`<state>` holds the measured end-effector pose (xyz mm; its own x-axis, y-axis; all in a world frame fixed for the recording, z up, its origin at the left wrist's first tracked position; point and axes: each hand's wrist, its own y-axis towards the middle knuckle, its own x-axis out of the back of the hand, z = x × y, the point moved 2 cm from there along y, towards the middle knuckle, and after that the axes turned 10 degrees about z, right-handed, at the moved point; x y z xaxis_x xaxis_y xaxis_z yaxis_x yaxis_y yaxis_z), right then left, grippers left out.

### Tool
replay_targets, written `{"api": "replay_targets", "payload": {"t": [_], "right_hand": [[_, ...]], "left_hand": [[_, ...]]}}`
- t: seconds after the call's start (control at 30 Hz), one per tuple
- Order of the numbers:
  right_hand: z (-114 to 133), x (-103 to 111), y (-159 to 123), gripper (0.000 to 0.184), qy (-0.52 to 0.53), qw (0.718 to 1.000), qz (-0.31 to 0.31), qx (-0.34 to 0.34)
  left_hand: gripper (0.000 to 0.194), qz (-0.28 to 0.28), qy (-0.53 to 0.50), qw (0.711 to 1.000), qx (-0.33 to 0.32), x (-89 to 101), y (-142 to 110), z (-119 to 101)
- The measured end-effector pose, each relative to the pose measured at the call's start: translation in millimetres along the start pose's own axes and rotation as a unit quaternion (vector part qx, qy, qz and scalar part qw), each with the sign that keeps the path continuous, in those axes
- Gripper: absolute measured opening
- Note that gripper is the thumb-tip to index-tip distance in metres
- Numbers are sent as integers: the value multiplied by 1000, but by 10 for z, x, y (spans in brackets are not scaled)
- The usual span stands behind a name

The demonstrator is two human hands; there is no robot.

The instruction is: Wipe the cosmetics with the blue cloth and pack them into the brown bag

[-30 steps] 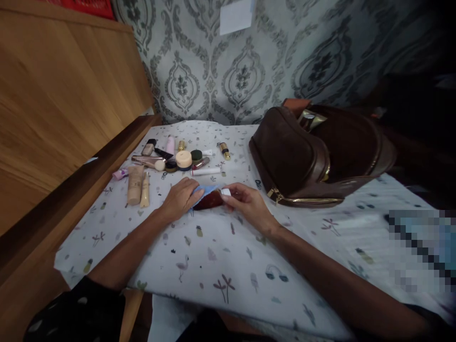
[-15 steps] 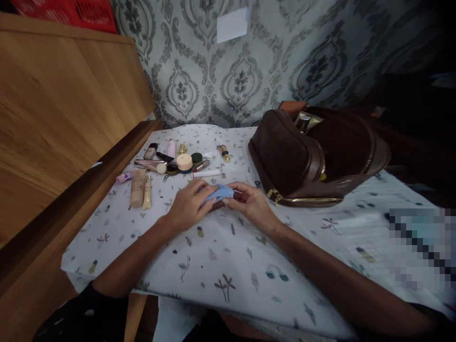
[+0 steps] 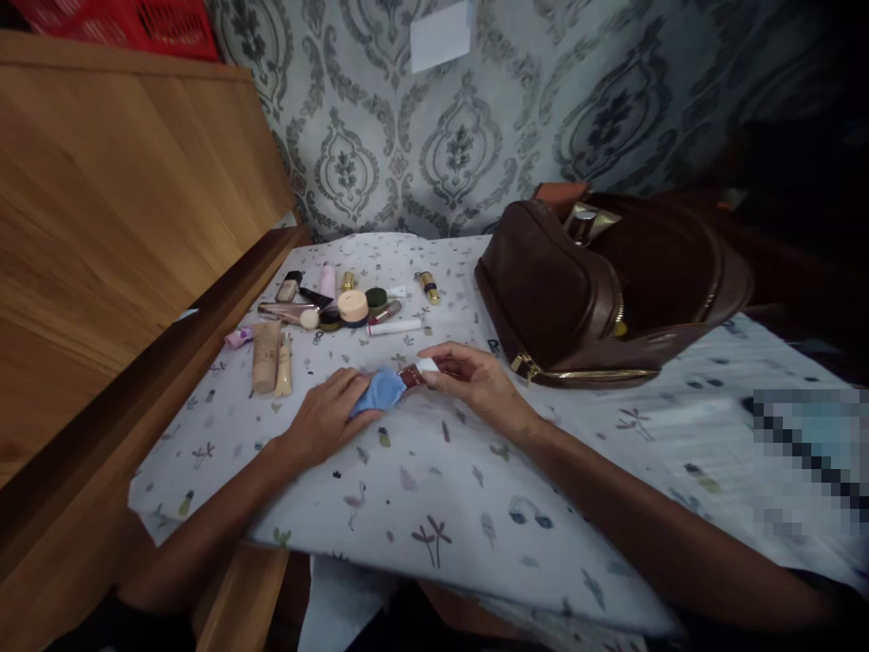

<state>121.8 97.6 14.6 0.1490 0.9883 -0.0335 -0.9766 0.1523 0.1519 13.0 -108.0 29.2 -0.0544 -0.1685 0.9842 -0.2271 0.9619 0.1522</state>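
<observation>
Drawing apart, the two hands show more between them than half a second ago. Take the reddish-brown item (image 3: pixel 411 377) as the clock's centre, twelve towards the wall (image 3: pixel 460 149). Back then the blue cloth (image 3: pixel 381 390) reached the right fingertips and hid the item's white end (image 3: pixel 427 368); now it is bunched towards nine o'clock, and a brown stretch and the white end show. The left hand (image 3: pixel 331 407) has shifted towards eight o'clock, while the right hand (image 3: pixel 475 385) is in nearly the same spot.

The left hand is closed around the cloth, knuckles up, fingers draped over the far side and thumb along the near side; its forearm comes in from eight. The right hand pinches the white end narrowly between thumb and forefinger, other fingers curled, its forearm coming from four. The item lies between the hands, over the near part of the patterned tablecloth (image 3: pixel 434 489); whether it touches the fabric I cannot tell.

Unchanged around them: the open brown bag (image 3: pixel 543 299) between two and three o'clock, a white tube (image 3: pixel 395 327) near twelve, a cream-lidded jar (image 3: pixel 352 308) near eleven, and a beige tube (image 3: pixel 265 358) just past nine.
</observation>
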Motion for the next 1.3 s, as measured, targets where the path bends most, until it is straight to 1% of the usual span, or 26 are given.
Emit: {"api": "replay_targets", "payload": {"t": [0.1, 0.17, 0.27, 0.37, 0.4, 0.47, 0.57, 0.63, 0.7, 0.77, 0.87, 0.93, 1.0, 1.1, 1.2, 1.3], "right_hand": [[-11, -7, 1, 42, 8, 1000, -12, -17], [-17, -6, -10, 40, 16, 999, -17, -36], [-17, 10, -50, 38, 27, 998, -14, -54], [-2, 28, -101, 37, 31, 998, 1, -51], [5, 30, -116, 37, 28, 998, 9, -47], [22, 27, -135, 37, 18, 999, 21, -32], [37, 6, -145, 33, 4, 999, 31, -10], [32, -7, -144, 32, 10, 1000, 28, -5], [19, -14, -143, 33, 25, 1000, 18, -7], [8, -12, -141, 36, 34, 999, 8, -17], [7, -5, -139, 38, 23, 999, -1, -26], [18, -8, -139, 38, 18, 1000, -4, -25], [32, -20, -141, 39, 12, 1000, -5, -23], [53, -45, -148, 38, -10, 1000, -9, -19], [65, -55, -152, 39, -6, 1000, -16, -11], [77, -31, -150, 38, 1, 1000, -21, 3]], "left_hand": [[45, -37, 26, 999, -19, -9, -31, -30], [42, -57, 27, 997, -40, 12, -52, -46], [36, -68, -32, 995, -65, 105, -39, -78], [31, -78, -99, 991, -34, 213, 73, -150], [30, -75, -113, 991, -17, 231, 130, -187], [29, -47, -127, 991, 6, 222, 250, -272], [38, 10, -131, 991, 23, 132, 376, -366], [43, 29, -130, 991, 27, 66, 392, -376], [48, 35, -113, 993, 22, 14, 355, -353], [56, 37, -73, 997, 10, -33, 278, -316], [66, 20, 5, 1000, -10, -96, 122, -261], [68, 9, 39, 999, -10, -128, 20, -228], [66, 10, 54, 998, 1, -146, -58, -200], [57, 23, 68, 997, 20, -145, -109, -164], [47, 31, 66, 997, 37, -128, -94, -130], [37, 34, 35, 997, 57, -105, -58, -97]]}}
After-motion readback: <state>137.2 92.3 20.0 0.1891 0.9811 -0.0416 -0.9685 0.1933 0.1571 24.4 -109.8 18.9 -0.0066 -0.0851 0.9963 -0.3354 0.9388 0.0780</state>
